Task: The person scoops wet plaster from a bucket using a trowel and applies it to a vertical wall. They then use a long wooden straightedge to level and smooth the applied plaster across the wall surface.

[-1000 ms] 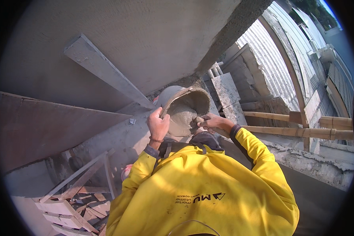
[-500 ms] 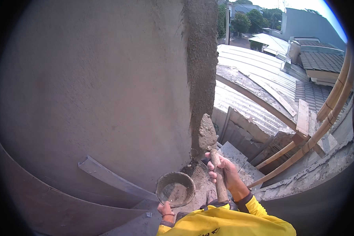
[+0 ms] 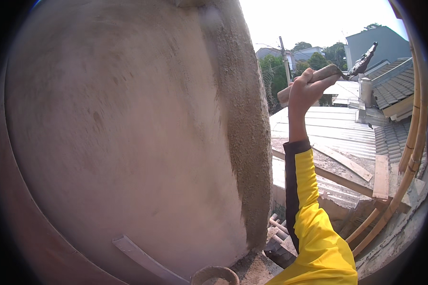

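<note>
I am on an outdoor building site, high enough to look out over neighbouring roofs. A big bare plastered wall [image 3: 128, 142] rises beside me, its outer edge covered by a darker, rough mortar band [image 3: 249, 137]. My right grip [image 3: 305, 95] holds a trowel [image 3: 332, 71] with a coated blade, and a mortar-crusted bucket [image 3: 200, 271] shows below. Bamboo poles [image 3: 419, 114] and a loose board [image 3: 381, 176] stand at my right. Beyond lie a corrugated roof [image 3: 340, 126], a tiled roof [image 3: 393, 83], trees [image 3: 319, 61] and open sky [image 3: 295, 19].
</note>
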Tool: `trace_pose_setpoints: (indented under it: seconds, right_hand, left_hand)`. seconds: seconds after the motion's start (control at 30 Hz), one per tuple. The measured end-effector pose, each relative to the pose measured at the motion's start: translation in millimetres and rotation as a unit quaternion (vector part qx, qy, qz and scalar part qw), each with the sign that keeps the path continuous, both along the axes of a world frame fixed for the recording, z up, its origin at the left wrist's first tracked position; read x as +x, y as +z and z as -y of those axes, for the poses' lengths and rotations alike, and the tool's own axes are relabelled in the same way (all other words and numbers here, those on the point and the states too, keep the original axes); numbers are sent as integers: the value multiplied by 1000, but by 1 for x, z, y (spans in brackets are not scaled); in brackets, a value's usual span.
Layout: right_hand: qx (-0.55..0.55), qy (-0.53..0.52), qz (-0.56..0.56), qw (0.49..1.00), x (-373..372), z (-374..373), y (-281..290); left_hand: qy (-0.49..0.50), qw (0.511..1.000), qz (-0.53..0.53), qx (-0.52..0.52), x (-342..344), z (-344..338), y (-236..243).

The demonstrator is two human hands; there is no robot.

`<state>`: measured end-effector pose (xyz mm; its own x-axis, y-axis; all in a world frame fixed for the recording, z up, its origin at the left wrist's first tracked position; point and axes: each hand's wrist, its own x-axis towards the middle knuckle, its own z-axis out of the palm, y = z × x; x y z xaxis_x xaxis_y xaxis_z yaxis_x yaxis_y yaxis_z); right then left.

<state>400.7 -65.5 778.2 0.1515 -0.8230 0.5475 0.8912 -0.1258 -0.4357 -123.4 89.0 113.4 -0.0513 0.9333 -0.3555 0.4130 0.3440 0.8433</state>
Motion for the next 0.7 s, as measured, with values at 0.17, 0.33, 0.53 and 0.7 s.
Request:
trace_pose_setpoints:
  seconds: [0.17,0.33,0.53,0.7]
  right_hand:
    - [-444,93,-168,875,0,-69,40]
    - [-681,325,-247,608,-172,-10,-320]
    - [-774,407,-401,273,-364,62,-543]
    - [-823,380,-386,167,-399,26,-576]
  left_hand:
    - [-8,1000,4,-2,-17,9,-7]
    - [-46,996,16,80,-62,20,-17]
    - [-128,991,11,41,-81,4,11]
    - [-222,950,-77,204,-102,8,44]
